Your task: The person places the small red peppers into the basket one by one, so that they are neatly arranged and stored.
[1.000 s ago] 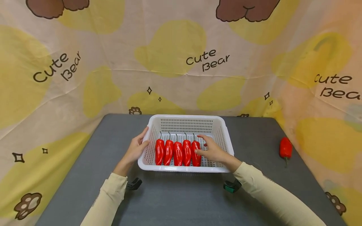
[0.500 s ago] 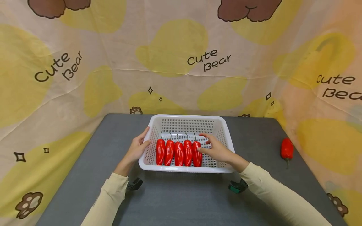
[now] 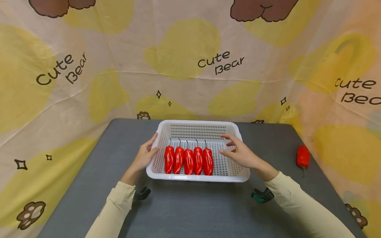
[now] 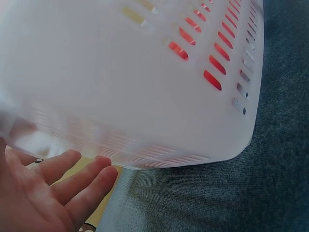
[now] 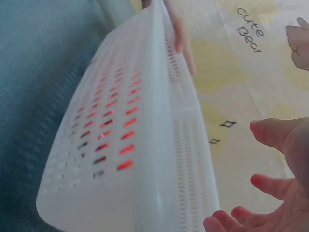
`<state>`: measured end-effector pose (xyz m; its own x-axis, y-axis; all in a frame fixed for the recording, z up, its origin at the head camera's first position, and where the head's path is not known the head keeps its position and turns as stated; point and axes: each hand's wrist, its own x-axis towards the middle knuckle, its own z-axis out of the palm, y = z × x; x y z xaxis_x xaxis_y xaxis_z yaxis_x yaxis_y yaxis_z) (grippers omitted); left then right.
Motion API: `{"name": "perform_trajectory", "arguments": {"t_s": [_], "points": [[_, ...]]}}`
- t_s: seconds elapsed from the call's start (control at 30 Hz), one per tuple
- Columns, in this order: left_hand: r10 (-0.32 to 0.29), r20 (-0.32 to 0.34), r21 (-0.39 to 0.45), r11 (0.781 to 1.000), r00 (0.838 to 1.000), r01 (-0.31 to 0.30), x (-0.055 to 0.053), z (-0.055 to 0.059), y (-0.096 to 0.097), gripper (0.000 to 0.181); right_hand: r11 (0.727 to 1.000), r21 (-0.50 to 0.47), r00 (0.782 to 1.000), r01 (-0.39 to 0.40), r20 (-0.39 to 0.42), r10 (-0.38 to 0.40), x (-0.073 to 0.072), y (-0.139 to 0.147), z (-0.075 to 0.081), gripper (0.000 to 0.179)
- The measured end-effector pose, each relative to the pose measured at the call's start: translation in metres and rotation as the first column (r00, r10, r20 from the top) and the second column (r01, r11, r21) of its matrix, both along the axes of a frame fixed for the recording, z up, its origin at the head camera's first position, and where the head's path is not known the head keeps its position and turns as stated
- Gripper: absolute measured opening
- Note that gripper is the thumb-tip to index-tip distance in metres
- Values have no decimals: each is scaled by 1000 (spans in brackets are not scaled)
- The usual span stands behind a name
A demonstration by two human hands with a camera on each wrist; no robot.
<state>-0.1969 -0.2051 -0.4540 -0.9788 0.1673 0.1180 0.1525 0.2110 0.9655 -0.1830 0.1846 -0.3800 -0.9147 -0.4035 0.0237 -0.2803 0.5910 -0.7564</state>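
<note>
A white slotted plastic basket [image 3: 196, 178] stands on the dark grey table. In its left half, several glossy red peppers [image 3: 188, 162] lie side by side in a row, their thin stems pointing to the back. My left hand [image 3: 144, 157] holds the basket's left rim, thumb over the edge and fingers along the outer wall; in the left wrist view its fingers [image 4: 89, 188] show against that wall. Over the right end of the basket hovers my right hand [image 3: 242, 155], fingers spread and holding nothing. The right wrist view shows this hand [image 5: 275, 193] beside the rim.
One more red pepper [image 3: 303, 157] lies by the table's right edge, its stem towards me. A printed cloth [image 3: 184, 49] with "Cute Bear" lettering hangs behind and along both sides of the grey table [image 3: 190, 211].
My right hand has moved right, away from the rightmost pepper in the row, to over the basket's right end. The left hand has stayed on the left rim, and the peppers lie as before.
</note>
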Motion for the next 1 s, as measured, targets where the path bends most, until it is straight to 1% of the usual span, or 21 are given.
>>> {"name": "perform_trajectory", "arguments": {"t_s": [0.13, 0.3, 0.47, 0.73, 1.0], "points": [[0, 4, -10, 1000, 1000, 0, 0, 0, 0, 65, 1000, -2, 1000, 21, -2, -21, 1, 10, 2, 63], [0, -4, 0, 1000, 1000, 0, 1, 0, -1, 65, 999, -27, 999, 37, 11, -36, 5, 24, 4, 62], [-4, -6, 7, 1000, 1000, 4, 1, 1, -1, 64, 998, -48, 999, 35, -17, -36, 9, 38, 5, 62], [-2, -13, -6, 1000, 1000, 2, 0, 1, -1, 64, 991, -105, 995, 83, -46, -88, 16, 60, 1, 61], [-4, -20, -11, 1000, 1000, 4, 0, 1, -1, 64, 987, -93, 987, 131, -85, -139, 20, 88, -1, 60]]}}
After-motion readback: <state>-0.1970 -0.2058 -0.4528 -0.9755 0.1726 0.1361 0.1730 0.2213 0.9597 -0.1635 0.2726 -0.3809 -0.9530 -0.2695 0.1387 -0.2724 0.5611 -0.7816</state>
